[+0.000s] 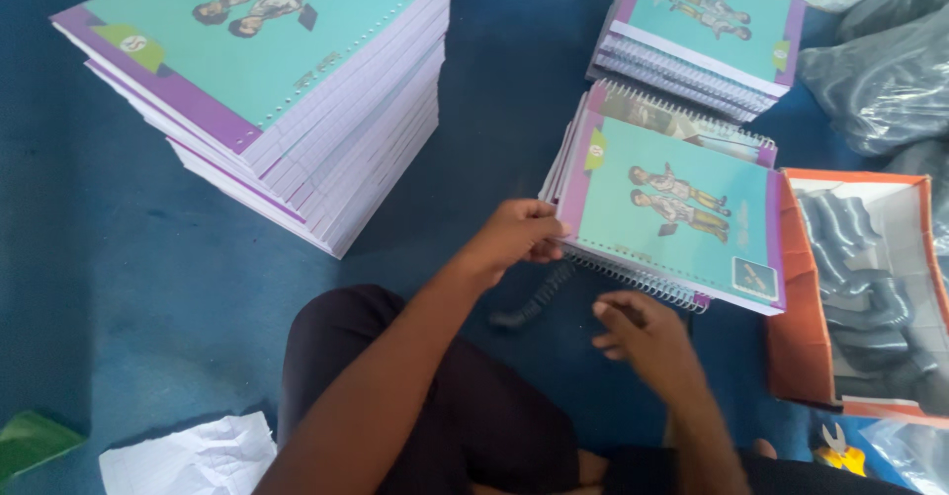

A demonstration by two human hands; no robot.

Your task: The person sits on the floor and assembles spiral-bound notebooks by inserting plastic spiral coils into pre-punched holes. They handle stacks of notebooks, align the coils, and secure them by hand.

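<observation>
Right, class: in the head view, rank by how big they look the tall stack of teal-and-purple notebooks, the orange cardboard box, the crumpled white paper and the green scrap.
1. Tall stack of teal-and-purple notebooks
2. Orange cardboard box, cut off by the frame edge
3. Crumpled white paper, also cut off
4. Green scrap
Nearness to the camera may skew this.

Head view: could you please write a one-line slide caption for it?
Left hand grips a turquoise spiral notebook by its corner; right hand hovers near its coil binding.

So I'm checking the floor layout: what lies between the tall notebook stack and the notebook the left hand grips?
Only bare blue floor lies between the tall stack and the gripped notebook, per the head view.
</observation>
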